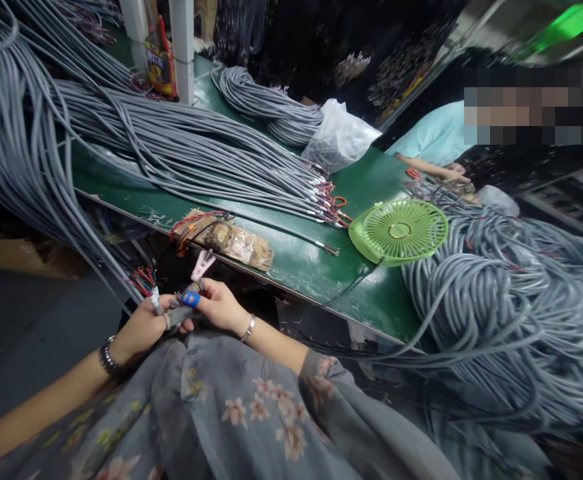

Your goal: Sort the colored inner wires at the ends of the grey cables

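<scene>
In front of my lap, my left hand (pixel 144 327) is closed around the end of a grey cable (pixel 156 301). Above its fingers, stripped coloured wires (pixel 144 280) fan out from a white band on the cable. My right hand (pixel 224 308) meets it, fingers pinched together; what they hold, if anything, is hidden. Blue tape (pixel 190 299) wraps its thumb, and greyish wraps cover some fingers on both hands. Just above the right fingers a pale pink clothes peg (pixel 202 265) sticks up near the table's edge.
On the green table (pixel 291 248) lie long rows of grey cables (pixel 196 140), a tape-wrapped block (pixel 236 241) and a green fan (pixel 398 231). A heap of coiled cables (pixel 511 300) fills the right. A plastic bag (pixel 341 137) stands behind; another person (pixel 434 137) works at the far right.
</scene>
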`<action>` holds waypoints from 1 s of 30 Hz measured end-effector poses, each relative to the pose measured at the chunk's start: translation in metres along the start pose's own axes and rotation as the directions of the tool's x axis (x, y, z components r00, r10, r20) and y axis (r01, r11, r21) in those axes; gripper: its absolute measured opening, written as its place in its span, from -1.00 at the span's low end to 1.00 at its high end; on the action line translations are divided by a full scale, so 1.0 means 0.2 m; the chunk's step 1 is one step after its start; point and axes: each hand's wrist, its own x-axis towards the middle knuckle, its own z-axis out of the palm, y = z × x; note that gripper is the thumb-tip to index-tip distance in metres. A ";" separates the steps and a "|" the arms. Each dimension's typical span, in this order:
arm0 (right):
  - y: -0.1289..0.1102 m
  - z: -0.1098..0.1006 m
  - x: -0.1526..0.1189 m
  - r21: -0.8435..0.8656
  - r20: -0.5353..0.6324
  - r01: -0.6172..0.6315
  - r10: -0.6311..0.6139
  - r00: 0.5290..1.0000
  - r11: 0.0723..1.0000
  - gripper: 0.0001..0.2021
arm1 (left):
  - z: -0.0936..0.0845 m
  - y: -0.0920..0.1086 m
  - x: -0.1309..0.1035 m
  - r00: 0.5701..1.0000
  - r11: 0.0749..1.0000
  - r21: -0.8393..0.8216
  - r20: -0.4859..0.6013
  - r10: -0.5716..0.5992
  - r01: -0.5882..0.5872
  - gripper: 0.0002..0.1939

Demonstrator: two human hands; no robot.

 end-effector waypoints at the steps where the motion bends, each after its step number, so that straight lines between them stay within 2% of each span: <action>1: 0.00 0.00 0.00 -0.009 -0.003 -0.004 0.004 1.000 1.000 -0.55 | 0.00 0.00 0.00 1.000 1.000 -0.010 -0.011 0.006 -0.006 -0.73; 7: 0.04 -0.02 0.01 -0.009 -0.046 -0.045 0.045 0.998 0.999 -0.51 | 0.01 -0.05 0.01 0.986 0.987 -0.156 -0.166 0.011 -0.037 -0.66; 13: -0.01 0.00 0.02 -0.033 -0.018 -0.057 0.057 0.998 0.998 -0.55 | 0.02 -0.02 0.00 0.988 0.996 -0.088 -0.156 -0.013 -0.001 -0.66; 17: -0.03 0.02 0.02 -0.083 -0.061 -0.083 0.078 0.995 0.993 -0.58 | 0.02 0.00 -0.01 0.989 0.998 -0.062 -0.146 -0.037 0.028 -0.70; 21: -0.02 0.03 0.01 -0.098 -0.134 -0.062 0.049 0.990 0.993 -0.62 | 0.02 -0.01 0.00 0.986 0.999 -0.048 -0.166 -0.011 0.003 -0.69; 24: 0.01 0.03 0.01 -0.021 -0.192 -0.049 0.044 0.981 0.999 -0.61 | 0.01 -0.02 -0.01 0.987 0.999 -0.039 -0.161 0.014 -0.021 -0.65; 27: 0.03 0.00 0.02 0.146 -0.256 -0.061 0.097 0.962 0.987 -0.61 | 0.00 -0.02 -0.02 0.992 0.999 -0.037 -0.126 0.016 -0.020 -0.61; 30: 0.01 -0.05 0.04 0.315 -0.237 -0.097 0.177 0.955 0.944 -0.62 | 0.00 -0.01 -0.02 0.994 0.992 -0.128 -0.114 -0.005 -0.009 -0.62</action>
